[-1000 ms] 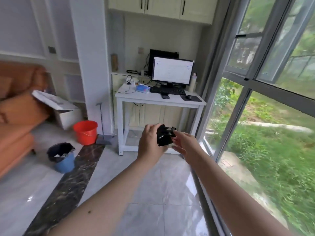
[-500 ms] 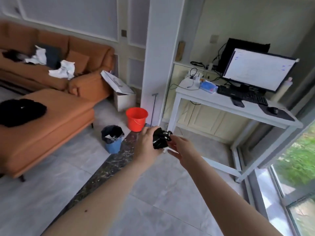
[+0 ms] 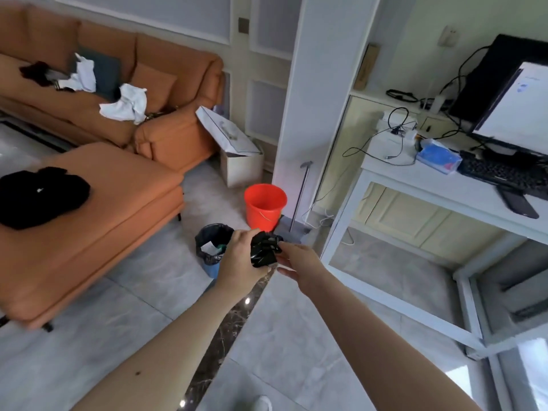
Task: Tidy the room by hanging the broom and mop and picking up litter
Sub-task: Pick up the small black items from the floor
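Head view: no brand or writing can be read; the monitor on the white desk shows only blurred marks. A crumpled, glossy black plastic bag is held at arm's length, above the floor. The left hand has its fingers curled round it; the right hand pinches its right edge with the fingertips. Beyond stand a bin and a red bucket.

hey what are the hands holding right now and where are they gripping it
A crumpled black plastic bag. The left hand wraps around its left side; the right hand pinches its right edge with the fingertips.
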A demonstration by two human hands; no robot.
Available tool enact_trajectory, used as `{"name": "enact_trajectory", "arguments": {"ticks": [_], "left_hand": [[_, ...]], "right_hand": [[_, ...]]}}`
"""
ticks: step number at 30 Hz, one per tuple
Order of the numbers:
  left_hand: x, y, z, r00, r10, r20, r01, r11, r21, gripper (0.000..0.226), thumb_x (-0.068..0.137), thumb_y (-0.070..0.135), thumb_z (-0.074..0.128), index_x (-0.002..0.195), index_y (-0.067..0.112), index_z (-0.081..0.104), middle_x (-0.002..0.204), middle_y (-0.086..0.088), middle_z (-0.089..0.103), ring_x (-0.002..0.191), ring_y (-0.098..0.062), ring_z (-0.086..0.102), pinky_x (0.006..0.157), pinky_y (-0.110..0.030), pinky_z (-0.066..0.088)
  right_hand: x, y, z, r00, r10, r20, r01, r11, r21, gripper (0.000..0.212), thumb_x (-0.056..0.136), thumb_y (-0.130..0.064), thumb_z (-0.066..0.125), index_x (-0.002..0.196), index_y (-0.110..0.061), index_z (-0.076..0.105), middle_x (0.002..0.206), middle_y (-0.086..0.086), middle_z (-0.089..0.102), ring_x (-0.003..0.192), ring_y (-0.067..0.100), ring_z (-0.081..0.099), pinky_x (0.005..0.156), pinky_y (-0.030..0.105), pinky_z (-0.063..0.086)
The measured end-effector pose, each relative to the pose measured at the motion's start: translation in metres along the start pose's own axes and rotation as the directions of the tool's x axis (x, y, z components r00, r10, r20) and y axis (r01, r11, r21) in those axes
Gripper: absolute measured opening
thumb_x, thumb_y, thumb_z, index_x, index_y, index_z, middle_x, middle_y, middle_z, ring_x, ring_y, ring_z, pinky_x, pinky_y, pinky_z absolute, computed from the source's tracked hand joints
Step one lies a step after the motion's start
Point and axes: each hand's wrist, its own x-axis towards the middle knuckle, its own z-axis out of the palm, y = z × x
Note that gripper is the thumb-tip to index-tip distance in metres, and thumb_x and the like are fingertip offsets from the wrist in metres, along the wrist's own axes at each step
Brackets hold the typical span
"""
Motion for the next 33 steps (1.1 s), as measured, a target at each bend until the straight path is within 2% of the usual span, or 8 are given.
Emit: {"name": "enact_trajectory", "arguments": {"ticks": [4,7,11,15,20,23,28,33], "left_hand": [[0.080,-0.043,0.003,1.000,-0.031,-0.005,0.031,0.999,0.023,0.071,0.064,0.017,0.081,0.128,0.019,0.051,0.117,-0.003,0.049,0.111,-0.021,0.054,0.090,-0.027,0.045],[0.138,-0.076,0.000,0.994,-0.108,0.022,0.107,0.994,0.026,0.069,0.065,0.018,0.081,0.127,0.021,0.051,0.118,-0.002,0.050,0.109,-0.020,0.055,0.090,-0.034,0.050],[0.192,-0.123,0.001,0.981,-0.191,0.044,0.190,0.981,0.027,0.066,0.066,0.017,0.079,0.126,0.018,0.053,0.118,-0.003,0.053,0.115,-0.020,0.052,0.095,-0.035,0.049],[0.236,-0.178,0.005,0.962,-0.262,0.076,0.258,0.964,0.061,0.065,0.068,0.016,0.077,0.128,0.016,0.052,0.122,-0.004,0.053,0.118,-0.021,0.051,0.093,-0.036,0.050],[0.286,-0.253,0.011,0.916,-0.376,0.142,0.357,0.923,0.146,0.069,0.069,0.025,0.078,0.130,0.016,0.049,0.123,-0.006,0.048,0.115,-0.021,0.053,0.091,-0.032,0.051],[0.322,-0.304,0.015,0.874,-0.437,0.213,0.393,0.893,0.220,0.069,0.067,0.030,0.077,0.130,0.017,0.050,0.120,-0.004,0.050,0.115,-0.019,0.051,0.087,-0.030,0.051],[0.366,-0.361,0.028,0.767,-0.554,0.325,0.486,0.831,0.269,0.065,0.066,0.038,0.078,0.123,0.016,0.055,0.119,-0.006,0.051,0.107,-0.021,0.056,0.081,-0.030,0.050],[0.408,-0.395,0.056,0.723,-0.571,0.388,0.520,0.821,0.237,0.062,0.067,0.038,0.078,0.118,0.010,0.058,0.123,-0.011,0.058,0.110,-0.026,0.059,0.088,-0.040,0.053]], "right_hand": [[0.089,-0.025,0.027,0.998,0.024,0.063,-0.024,1.000,0.002,0.025,0.097,-0.010,0.048,0.074,-0.008,0.058,0.066,0.005,0.062,0.041,0.005,0.059,0.042,0.017,0.048],[0.157,-0.040,0.052,0.993,0.055,0.108,-0.053,0.998,-0.025,0.025,0.097,-0.007,0.046,0.074,-0.004,0.057,0.048,0.000,0.065,0.032,0.001,0.056,0.035,0.011,0.043],[0.235,-0.046,0.088,0.983,0.134,0.128,-0.125,0.989,-0.073,0.013,0.097,-0.009,0.047,0.093,-0.003,0.057,0.075,0.008,0.062,0.047,0.004,0.062,0.044,0.013,0.051],[0.305,-0.040,0.125,0.967,0.224,0.124,-0.212,0.972,-0.103,0.009,0.096,-0.009,0.049,0.101,-0.003,0.054,0.074,0.007,0.060,0.059,0.009,0.061,0.047,0.016,0.052],[0.378,-0.022,0.168,0.947,0.314,0.065,-0.306,0.946,-0.109,0.013,0.094,-0.007,0.053,0.082,-0.010,0.058,0.075,0.007,0.062,0.066,0.012,0.064,0.051,0.018,0.051],[0.429,-0.010,0.194,0.942,0.335,-0.028,-0.336,0.934,-0.120,0.010,0.093,-0.008,0.055,0.100,-0.003,0.059,0.079,0.008,0.066,0.071,0.016,0.065,0.052,0.019,0.052],[0.489,0.006,0.218,0.930,0.295,-0.219,-0.351,0.890,-0.290,0.024,0.091,-0.012,0.060,0.111,0.001,0.063,0.106,0.019,0.071,0.097,0.027,0.071,0.088,0.039,0.057],[0.545,0.017,0.231,0.914,0.271,-0.303,-0.381,0.831,-0.406,0.023,0.091,-0.018,0.058,0.106,-0.003,0.067,0.106,0.015,0.072,0.102,0.027,0.068,0.092,0.042,0.055]]}}
